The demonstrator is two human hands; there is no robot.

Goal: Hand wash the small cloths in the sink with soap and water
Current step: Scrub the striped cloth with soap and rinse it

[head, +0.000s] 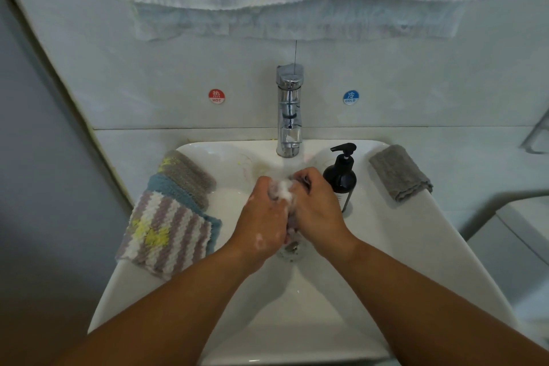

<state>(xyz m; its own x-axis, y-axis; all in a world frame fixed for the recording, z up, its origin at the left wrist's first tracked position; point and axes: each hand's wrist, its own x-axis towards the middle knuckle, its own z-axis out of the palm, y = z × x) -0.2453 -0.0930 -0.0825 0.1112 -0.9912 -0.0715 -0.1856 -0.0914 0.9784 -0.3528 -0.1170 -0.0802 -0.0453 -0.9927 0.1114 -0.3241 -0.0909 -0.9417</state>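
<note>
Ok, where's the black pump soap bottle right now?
In the head view, the black pump soap bottle stands on the rim of the white sink, right of centre, between the right hand and the folded grey cloth.

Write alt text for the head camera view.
Left hand and right hand grip a soapy cloth over the drain of a white sink, below the faucet. Stacked cloths lie on the left rim; a black pump bottle and folded grey cloth sit on the right.

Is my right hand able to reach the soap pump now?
Probably yes: the soap bottle stands right beside the right hand, nothing between; but that hand grips the soapy cloth.
</note>
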